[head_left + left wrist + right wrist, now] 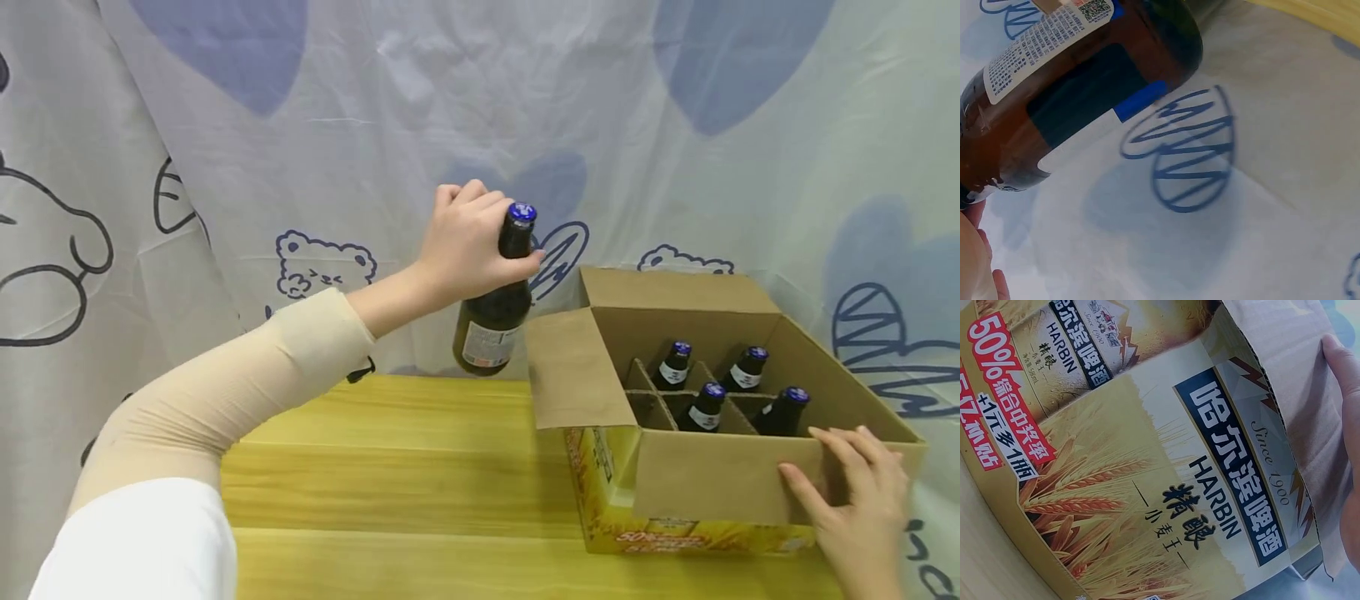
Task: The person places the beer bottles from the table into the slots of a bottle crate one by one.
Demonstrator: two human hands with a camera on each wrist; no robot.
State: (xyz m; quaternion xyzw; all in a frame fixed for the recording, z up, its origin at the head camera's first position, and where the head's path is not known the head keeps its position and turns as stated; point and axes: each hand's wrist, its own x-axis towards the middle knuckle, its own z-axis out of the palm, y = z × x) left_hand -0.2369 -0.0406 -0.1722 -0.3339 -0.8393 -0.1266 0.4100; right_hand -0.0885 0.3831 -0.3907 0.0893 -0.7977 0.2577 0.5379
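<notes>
A dark brown beer bottle (491, 321) with a blue cap hangs tilted in the air, left of an open cardboard carton. My left hand (472, 237) grips it round the neck; in the left wrist view the bottle's body (1079, 94) shows a white printed label. At the carton's near right side, my right hand (862, 492) rests on the folded-down front flap (720, 479), thumb on the flap and fingertips at the rim. Several blue-capped bottles (705, 408) stand upright between dividers inside. Printed wheat and HARBIN lettering cover the carton's side (1166, 494).
The carton stands on the right of a yellow wood-grain table (390, 492). Its left flap (577, 371) sticks outward and its back flap (678, 290) stands up. Behind the table hangs a pale curtain (420, 100) with blue hearts and bear drawings.
</notes>
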